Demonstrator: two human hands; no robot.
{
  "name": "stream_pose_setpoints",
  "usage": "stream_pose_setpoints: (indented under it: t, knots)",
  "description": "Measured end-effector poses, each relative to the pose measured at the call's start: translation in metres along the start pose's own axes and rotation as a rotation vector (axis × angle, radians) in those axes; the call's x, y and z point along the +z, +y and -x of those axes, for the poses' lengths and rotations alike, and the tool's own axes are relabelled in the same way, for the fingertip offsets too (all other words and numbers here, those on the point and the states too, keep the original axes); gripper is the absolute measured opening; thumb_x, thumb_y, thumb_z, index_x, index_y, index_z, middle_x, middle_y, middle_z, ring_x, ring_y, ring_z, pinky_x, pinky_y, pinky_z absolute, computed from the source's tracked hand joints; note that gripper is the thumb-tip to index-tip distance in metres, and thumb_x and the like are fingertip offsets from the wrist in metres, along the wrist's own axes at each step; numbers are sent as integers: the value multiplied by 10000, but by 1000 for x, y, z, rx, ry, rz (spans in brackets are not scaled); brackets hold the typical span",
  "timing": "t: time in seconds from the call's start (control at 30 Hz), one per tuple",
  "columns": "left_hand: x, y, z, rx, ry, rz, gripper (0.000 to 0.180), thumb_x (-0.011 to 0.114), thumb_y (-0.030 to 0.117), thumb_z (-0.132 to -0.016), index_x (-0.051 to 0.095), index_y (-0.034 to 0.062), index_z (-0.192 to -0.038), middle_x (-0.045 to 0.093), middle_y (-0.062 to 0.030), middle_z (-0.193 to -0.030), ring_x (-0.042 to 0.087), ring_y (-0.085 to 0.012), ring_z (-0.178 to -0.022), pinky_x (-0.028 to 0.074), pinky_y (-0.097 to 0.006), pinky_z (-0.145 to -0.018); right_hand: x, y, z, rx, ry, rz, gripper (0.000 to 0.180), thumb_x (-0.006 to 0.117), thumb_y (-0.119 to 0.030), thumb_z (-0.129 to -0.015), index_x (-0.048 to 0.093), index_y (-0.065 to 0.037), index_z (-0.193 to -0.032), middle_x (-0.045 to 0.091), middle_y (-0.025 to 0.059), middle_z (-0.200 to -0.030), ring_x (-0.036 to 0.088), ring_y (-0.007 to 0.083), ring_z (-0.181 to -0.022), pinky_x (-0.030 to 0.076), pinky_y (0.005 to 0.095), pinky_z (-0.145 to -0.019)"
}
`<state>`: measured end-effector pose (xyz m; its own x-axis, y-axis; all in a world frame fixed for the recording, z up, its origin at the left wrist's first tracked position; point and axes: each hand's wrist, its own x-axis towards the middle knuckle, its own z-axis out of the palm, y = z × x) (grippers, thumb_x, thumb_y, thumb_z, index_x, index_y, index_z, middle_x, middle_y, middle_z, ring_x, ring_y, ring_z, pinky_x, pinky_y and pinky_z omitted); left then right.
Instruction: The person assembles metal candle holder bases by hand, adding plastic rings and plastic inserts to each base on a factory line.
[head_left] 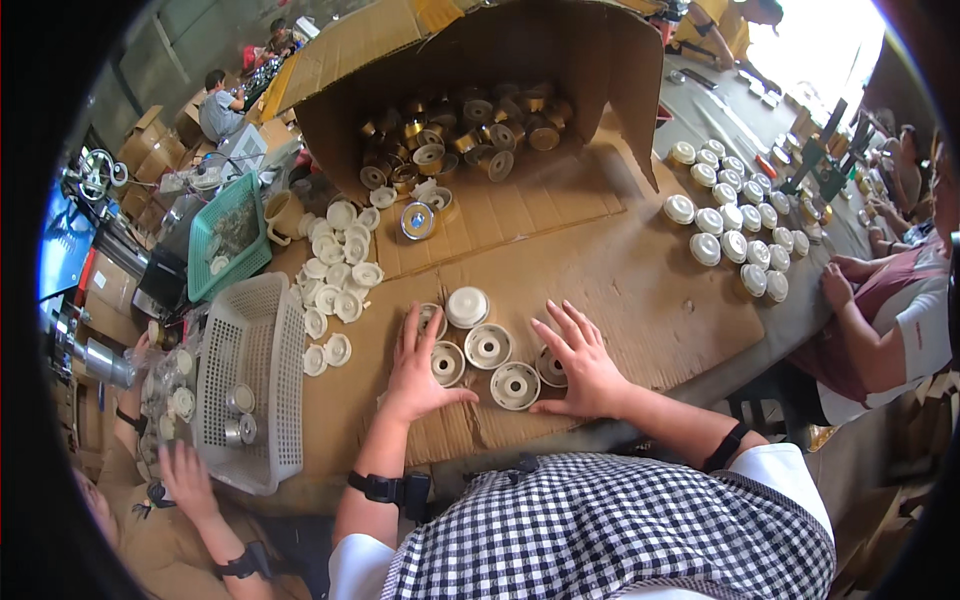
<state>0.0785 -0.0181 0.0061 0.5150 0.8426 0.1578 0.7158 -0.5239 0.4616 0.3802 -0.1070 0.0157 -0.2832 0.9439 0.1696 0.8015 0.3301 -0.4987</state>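
Note:
Between my hands, several round cream-white cup-like parts stand close together on flattened cardboard, most showing a ring with a central hole. One white part at the back of the group shows a plain, smooth top. My left hand rests at the group's left side, fingers spread and partly covering the outer parts. On the opposite side, my right hand is also spread, its fingers over the rightmost part. Neither hand is closed around a part. Both thumbs point inward along the near side.
A large cardboard box on its side holds gold-coloured cups. White plastic caps lie left, beside a white basket and a green basket. Finished-looking white rounds stand right. Co-workers sit on both sides.

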Motion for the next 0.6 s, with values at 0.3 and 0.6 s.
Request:
stream_pose_setpoints:
  t: [0.3,0.6]
  knots:
    - [25,32,-22,-4,-26,-16,1337,922,541,-599,167,141,-1628,67,-214,-1681,189,-446,-1524,274,-567,-1205,2,31,-124,-254,-86,-153,520,550,-375,-1027,485,-174,-1503,391,92,-1605,306,448,-1468,282,566,-1186]
    - [7,31,0,42,5,113,1267,927,529,-610,255,129,-1607,158,-158,-1676,227,-409,-1525,308,-516,-1213,-3,86,-137,-225,47,71,377,653,-155,-931,638,-74,-1300,633,145,-1346,590,377,-1224,469,477,-1054]
